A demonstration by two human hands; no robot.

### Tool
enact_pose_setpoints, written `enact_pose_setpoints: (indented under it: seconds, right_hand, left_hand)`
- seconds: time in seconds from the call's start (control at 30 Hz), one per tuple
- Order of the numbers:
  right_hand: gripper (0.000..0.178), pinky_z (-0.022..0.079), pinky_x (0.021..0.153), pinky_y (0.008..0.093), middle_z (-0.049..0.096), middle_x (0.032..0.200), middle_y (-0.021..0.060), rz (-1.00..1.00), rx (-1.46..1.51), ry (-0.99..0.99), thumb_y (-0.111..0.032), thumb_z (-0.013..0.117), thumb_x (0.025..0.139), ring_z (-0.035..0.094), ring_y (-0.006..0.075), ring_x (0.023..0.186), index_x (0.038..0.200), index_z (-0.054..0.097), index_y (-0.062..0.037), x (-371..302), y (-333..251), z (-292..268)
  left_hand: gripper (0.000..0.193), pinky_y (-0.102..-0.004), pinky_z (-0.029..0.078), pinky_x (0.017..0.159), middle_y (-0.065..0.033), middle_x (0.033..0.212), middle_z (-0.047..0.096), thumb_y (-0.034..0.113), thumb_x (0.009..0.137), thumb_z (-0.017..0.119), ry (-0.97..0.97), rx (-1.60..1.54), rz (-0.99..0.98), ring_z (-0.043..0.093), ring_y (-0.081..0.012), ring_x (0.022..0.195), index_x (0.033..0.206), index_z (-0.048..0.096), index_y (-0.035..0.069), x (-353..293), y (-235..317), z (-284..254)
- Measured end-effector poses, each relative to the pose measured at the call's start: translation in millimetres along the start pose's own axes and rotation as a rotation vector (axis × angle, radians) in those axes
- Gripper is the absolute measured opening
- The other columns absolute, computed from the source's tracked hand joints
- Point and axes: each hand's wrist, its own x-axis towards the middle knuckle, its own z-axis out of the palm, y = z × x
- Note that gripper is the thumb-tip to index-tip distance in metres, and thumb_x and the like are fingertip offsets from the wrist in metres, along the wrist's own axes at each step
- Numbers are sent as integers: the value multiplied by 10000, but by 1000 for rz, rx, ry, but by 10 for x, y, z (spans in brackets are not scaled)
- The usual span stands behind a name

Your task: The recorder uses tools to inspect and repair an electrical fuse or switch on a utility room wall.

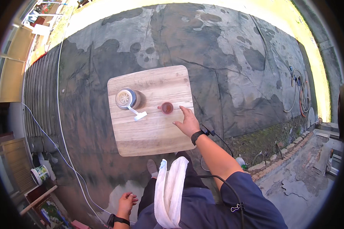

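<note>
My right hand (pixel 188 121) reaches over the right side of a small wooden table (pixel 153 141). Its thumb and fingers are spread apart and hold nothing. Just left of the fingertips, and apart from them, a reddish-brown mug (pixel 171 110) stands upright with dark liquid inside; its handle points left. Farther left stands a round container (pixel 124 97) with a pale slotted top. A white strap-like handle (pixel 140 116) sticks out from it toward me, ending in a flat piece. My left hand (pixel 127 201) hangs low beside my leg, away from the table, fingers loosely curled with nothing visible in them.
Dark sheeting (pixel 88 122) with wet patches covers the ground around the table. Coiled hoses (pixel 302 91) lie at the far right. A black cable runs past my right arm. At the lower left are a white bucket (pixel 40 174) and a wooden pole (pixel 38 200).
</note>
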Motion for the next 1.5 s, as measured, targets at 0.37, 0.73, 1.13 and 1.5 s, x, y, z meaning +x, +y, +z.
enact_pose_setpoints:
  seconds: [0.37, 0.73, 1.13, 1.5]
  right_hand:
    - [858, 416, 1042, 418, 489, 1382, 122, -92, -171, -165, -220, 862, 667, 467, 331, 1272, 1410, 448, -107, 601, -53, 295]
    - [681, 458, 972, 428, 548, 1285, 118, -196, -146, -66, -162, 831, 662, 533, 341, 1174, 1272, 533, -99, 656, -6, 272]
    - [634, 492, 936, 386, 572, 1239, 105, -159, -130, -32, -208, 840, 674, 575, 300, 1141, 1229, 552, -105, -586, -246, -964]
    - [617, 524, 883, 406, 560, 1218, 127, -69, 202, 265, -298, 806, 680, 611, 313, 1080, 1211, 552, -112, -1896, 159, -1158]
  left_hand:
    - [346, -307, 544, 667, -164, 1056, 679, 168, 962, 548, 47, -32, -128, 698, -226, 828, 1246, 522, -28, -56, 91, 335]
    - [550, -323, 545, 814, -170, 1269, 590, 164, 952, 624, -322, -230, 65, 645, -246, 1058, 1438, 401, 39, -362, 1250, 841]
    - [480, -313, 415, 1054, -80, 1371, 538, 69, 964, 593, -1056, -194, 262, 539, -164, 1226, 1428, 468, 45, -1272, 2402, 1278]
    - [484, -386, 486, 918, -262, 1144, 629, 186, 799, 803, -1710, -381, 1158, 638, -322, 1043, 1173, 654, -82, -3187, 2740, 105]
